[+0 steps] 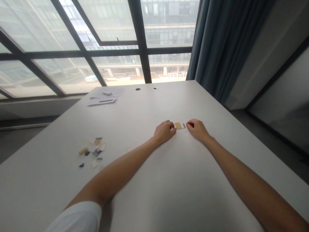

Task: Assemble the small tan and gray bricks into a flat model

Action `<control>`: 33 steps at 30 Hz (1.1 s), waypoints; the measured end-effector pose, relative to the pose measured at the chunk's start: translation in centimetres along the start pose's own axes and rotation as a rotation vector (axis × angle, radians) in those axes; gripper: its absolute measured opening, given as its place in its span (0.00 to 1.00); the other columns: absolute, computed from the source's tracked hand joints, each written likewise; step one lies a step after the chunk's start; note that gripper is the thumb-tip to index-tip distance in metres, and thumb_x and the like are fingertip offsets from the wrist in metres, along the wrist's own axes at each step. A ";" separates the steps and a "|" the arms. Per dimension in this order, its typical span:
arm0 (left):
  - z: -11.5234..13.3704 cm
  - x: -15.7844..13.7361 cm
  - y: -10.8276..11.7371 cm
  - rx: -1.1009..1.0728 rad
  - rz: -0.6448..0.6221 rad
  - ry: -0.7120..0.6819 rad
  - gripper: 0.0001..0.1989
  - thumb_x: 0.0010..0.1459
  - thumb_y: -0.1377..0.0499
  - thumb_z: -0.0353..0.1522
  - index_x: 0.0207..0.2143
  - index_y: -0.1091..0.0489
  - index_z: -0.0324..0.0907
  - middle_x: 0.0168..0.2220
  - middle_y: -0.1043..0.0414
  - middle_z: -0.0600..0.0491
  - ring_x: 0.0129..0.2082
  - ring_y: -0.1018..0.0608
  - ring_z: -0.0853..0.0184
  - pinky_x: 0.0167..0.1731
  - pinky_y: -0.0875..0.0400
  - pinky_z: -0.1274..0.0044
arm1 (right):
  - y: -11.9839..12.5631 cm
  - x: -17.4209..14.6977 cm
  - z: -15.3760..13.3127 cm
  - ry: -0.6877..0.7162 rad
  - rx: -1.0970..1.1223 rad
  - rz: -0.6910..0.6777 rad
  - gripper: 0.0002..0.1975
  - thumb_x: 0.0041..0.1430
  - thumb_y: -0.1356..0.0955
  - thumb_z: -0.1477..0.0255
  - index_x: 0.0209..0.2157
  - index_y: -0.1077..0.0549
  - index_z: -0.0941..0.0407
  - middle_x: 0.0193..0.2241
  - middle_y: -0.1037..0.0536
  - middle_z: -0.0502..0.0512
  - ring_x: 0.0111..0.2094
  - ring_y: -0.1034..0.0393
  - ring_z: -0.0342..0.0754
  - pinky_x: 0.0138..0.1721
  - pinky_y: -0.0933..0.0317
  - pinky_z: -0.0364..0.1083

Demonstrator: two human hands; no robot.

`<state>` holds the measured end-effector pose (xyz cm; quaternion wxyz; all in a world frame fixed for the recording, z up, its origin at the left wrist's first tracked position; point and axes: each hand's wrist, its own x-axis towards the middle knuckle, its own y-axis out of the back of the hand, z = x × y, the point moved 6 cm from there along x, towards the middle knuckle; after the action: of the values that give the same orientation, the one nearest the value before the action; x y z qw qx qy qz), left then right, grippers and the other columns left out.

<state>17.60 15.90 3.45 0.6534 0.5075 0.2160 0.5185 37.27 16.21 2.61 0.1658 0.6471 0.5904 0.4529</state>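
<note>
Between my two hands on the white table lies a small flat strip of joined pieces. Its left part is a yellow gridded piece point(178, 125), followed by a whitish section and a narrow dark grey piece point(184, 125) at the right end. My left hand point(164, 131) rests on the table, thumb and forefinger closed at the left edge of the yellow piece. Just beyond the dark end, my right hand point(196, 129) has its fingertips pinched together; whether they touch the strip or hold something tiny cannot be made out.
A loose pile of small yellow, cream and dark grey pieces point(97, 150) lies to the left of my left forearm. Papers point(103, 96) are at the far left of the table point(145, 112). Two cable holes sit near the back edge, below the windows. A blue curtain point(217, 48) hangs at right.
</note>
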 end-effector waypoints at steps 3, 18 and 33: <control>0.1 -0.1 0.0 0.008 -0.011 0.004 0.08 0.60 0.42 0.38 0.36 0.25 0.46 0.38 0.25 0.52 0.38 0.24 0.65 0.36 0.32 0.76 | 0.4 -0.3 -1.4 0.078 -0.044 0.001 0.10 0.60 0.35 0.72 0.28 0.23 0.57 0.28 0.23 0.54 0.29 0.34 0.45 0.33 0.44 0.43; -0.2 0.2 -0.5 0.004 0.012 -0.024 0.07 0.59 0.41 0.37 0.35 0.26 0.46 0.37 0.26 0.53 0.38 0.25 0.65 0.35 0.34 0.76 | -1.9 -1.4 -3.9 0.263 -0.180 -0.251 0.15 0.64 0.37 0.71 0.25 0.25 0.57 0.26 0.22 0.55 0.27 0.33 0.46 0.31 0.51 0.44; -0.1 0.2 -0.4 -0.018 -0.004 -0.013 0.08 0.59 0.41 0.37 0.37 0.24 0.46 0.38 0.25 0.52 0.40 0.25 0.64 0.40 0.32 0.75 | -2.2 -1.1 -3.6 0.234 -0.167 -0.237 0.16 0.66 0.37 0.71 0.27 0.23 0.57 0.27 0.21 0.56 0.29 0.32 0.46 0.32 0.49 0.44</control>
<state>17.80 16.19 3.07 0.6603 0.5046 0.2081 0.5158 33.23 14.56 2.48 0.2014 0.5001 0.6380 0.5498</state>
